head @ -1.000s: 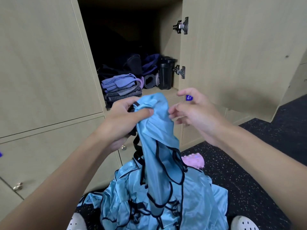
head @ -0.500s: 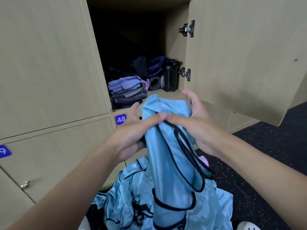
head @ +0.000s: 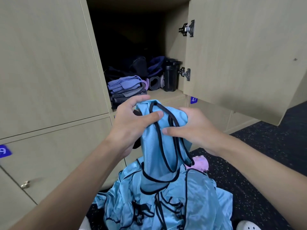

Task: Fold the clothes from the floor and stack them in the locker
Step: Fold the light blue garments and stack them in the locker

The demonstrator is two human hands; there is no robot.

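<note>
Blue satin garment point(head: 159, 146), two hands gripping: left hand point(head: 132, 120), right hand point(head: 189, 128)

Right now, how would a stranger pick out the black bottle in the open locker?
Look into the open beige wooden locker. On its floor, far right beside the lower metal hinge, stands a tall black cylindrical bottle. Unlike the folded clothes and rolled grey mat beside it, it alone stands upright.

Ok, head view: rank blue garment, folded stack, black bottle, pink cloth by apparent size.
1. blue garment, nearest the camera.
2. folded stack.
3. black bottle and pink cloth: close, and the cloth is partly hidden, so unranked.
</note>
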